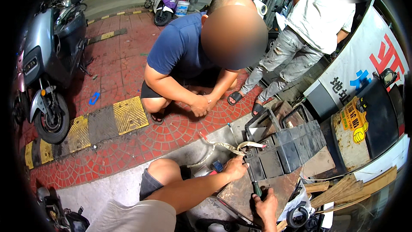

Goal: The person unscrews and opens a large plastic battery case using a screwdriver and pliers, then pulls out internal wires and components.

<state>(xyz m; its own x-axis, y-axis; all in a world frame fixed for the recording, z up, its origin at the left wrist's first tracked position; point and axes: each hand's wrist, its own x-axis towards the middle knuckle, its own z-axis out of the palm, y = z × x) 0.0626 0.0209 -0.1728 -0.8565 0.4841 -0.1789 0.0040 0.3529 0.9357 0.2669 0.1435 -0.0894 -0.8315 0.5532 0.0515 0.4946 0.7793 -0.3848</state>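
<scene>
My left hand point(234, 168) reaches to the near end of a black battery case point(292, 150), its fingers closed by a terminal where pale sleeved cables point(228, 146) join; what they pinch is too small to make out. My right hand point(264, 206) grips the green handle of a screwdriver point(256, 188), whose shaft points up toward that same end of the case. The case lies on a worn wooden board point(236, 195).
A crouching person point(171, 51) faces me across the cables; another person point(309, 17) stands behind. A scooter point(47, 73) is at left, a leaning sign point(343, 64) and rusty panel point(343, 133) at right, with wood scraps point(339, 189) below.
</scene>
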